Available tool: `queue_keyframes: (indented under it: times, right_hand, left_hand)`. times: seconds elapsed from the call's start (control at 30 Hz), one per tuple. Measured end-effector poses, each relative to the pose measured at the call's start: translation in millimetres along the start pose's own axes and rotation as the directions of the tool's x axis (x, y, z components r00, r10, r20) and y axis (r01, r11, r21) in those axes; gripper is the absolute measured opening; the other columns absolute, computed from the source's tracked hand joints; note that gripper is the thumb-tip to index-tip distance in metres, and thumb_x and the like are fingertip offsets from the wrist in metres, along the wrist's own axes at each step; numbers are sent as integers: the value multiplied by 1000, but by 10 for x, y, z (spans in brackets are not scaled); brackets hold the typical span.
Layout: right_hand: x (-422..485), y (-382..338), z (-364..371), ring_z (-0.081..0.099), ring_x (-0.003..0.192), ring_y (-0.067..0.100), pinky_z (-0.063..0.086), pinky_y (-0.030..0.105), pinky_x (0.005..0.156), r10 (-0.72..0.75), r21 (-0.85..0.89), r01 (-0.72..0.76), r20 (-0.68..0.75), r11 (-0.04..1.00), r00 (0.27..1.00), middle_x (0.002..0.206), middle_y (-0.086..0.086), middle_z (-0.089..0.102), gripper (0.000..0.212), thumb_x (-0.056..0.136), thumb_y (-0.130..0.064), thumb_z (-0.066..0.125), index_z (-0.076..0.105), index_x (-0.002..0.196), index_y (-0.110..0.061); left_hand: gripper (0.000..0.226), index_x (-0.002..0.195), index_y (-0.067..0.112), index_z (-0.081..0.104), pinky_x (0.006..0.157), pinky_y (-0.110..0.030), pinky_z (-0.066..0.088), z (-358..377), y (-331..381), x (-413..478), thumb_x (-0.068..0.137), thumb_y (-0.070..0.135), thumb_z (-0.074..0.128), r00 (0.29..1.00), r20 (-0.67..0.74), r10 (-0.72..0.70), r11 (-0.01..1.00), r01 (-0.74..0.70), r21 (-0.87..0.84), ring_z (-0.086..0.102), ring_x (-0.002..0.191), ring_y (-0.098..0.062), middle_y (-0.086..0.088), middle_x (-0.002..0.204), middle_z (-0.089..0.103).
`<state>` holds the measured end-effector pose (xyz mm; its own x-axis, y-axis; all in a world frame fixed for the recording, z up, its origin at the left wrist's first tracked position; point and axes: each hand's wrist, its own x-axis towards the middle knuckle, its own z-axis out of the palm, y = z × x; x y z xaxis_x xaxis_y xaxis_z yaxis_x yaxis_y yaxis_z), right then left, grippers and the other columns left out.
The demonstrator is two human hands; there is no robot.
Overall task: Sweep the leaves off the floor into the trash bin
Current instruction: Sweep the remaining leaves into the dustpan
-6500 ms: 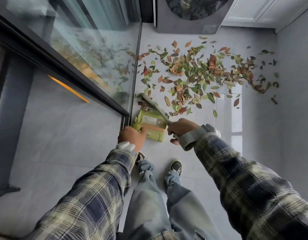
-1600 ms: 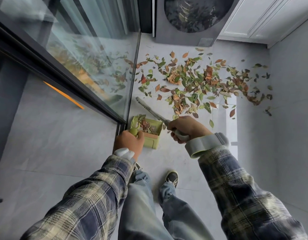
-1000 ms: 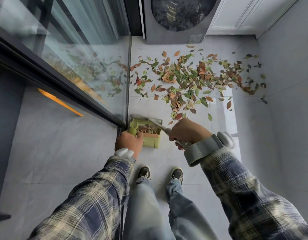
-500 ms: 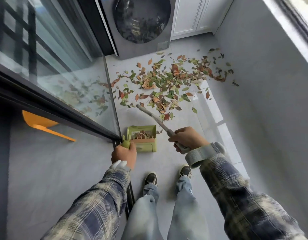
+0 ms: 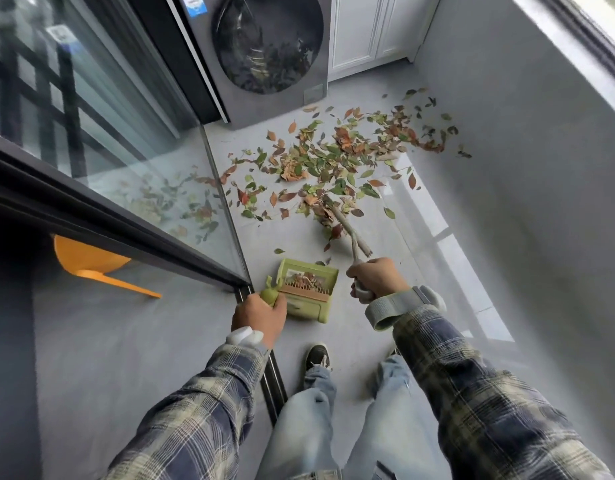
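Note:
Green, red and brown leaves [image 5: 333, 161] lie scattered over the grey tiled floor ahead of me. My left hand [image 5: 261, 313] grips the handle of a light green dustpan [image 5: 307, 289], which rests on the floor and holds a few leaves behind its comb teeth. My right hand [image 5: 375, 277] is closed on the handle of a small brush [image 5: 347, 233]. The brush reaches forward, its head down among the nearest leaves. No trash bin shows in this view.
A glass sliding door [image 5: 126, 140] with a dark frame runs along the left, its track [image 5: 273, 379] beside my left foot. A washing machine [image 5: 264, 53] and white cabinet [image 5: 368, 29] stand at the far end. A grey wall [image 5: 524, 150] closes the right. An orange object [image 5: 87, 259] sits behind the glass.
The view has tilted up and turned right. My right hand has swung the brush from over the dustpan out to the right, into the near edge of the leaves. The dustpan has stayed put.

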<state>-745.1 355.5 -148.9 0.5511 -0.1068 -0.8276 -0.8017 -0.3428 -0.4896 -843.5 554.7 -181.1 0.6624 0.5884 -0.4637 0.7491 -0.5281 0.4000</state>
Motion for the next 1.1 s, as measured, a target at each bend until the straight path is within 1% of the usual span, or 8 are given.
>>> queue_keyframes:
  times: [0.17,0.3,0.5,0.6,0.73,0.83,0.93,1.1]
  right_hand:
    - [127,57,-83,54,48,25,38,27,45,-2,-31,1,-13,1000,1000,45,8,51,13,77,-3,63,55,67,-3]
    - [212,95,-89,59,50,27,41,25,44,2,-47,-2,-9,999,1000,54,10,54,5,76,-2,62,58,73,-2]
    - [290,-94,-148,49,58,25,39,22,42,-31,-70,32,10,997,999,71,13,48,10,80,2,57,54,81,-7]
    - [387,-319,-183,49,56,24,40,28,50,-79,-113,78,-6,991,997,70,11,48,11,79,-2,61,53,77,-8]
    - [535,-515,-200,53,48,22,46,28,50,-119,-179,111,-33,978,992,63,11,56,4,76,-4,63,62,80,-4]
    - [621,-575,-175,55,51,24,48,32,53,-121,-190,114,-29,975,992,65,12,57,13,74,-3,61,67,86,-2]
    - [660,-598,-133,58,51,24,49,31,54,-110,-223,106,-6,969,994,65,12,60,2,75,-4,64,63,77,-3]
    - [661,-572,-103,63,71,25,58,40,77,-80,-327,92,51,941,996,79,15,65,10,83,-10,66,64,86,-1]
  left_hand:
    - [39,59,19,48,63,-31,47,81,-41,-34,82,47,63,1000,24,-12,999,11,43,62,74,-39,-15,78,69]
    - [35,69,15,60,64,-33,51,172,-16,-12,83,46,62,999,35,-12,998,10,56,63,74,-38,-13,77,68]
    - [32,74,16,63,61,-29,39,281,169,140,85,46,62,999,-6,48,998,-48,47,64,80,-39,-16,83,70]
    - [31,70,18,57,62,-31,42,325,301,277,84,45,60,997,-12,81,995,-80,65,64,80,-41,-17,82,69]
    - [34,74,13,64,62,-32,44,388,367,352,84,45,56,996,4,90,990,-90,105,62,76,-39,-17,80,69]
    - [35,63,13,56,61,-31,44,381,434,414,83,43,56,997,0,74,992,-74,103,55,67,-36,-17,77,68]
    - [36,61,12,55,66,-35,50,354,517,486,83,41,56,994,-1,113,986,-112,124,61,72,-40,-18,76,68]
    - [39,55,15,44,73,-41,54,356,560,519,80,43,55,991,-10,130,986,-129,107,64,73,-42,-19,73,67]
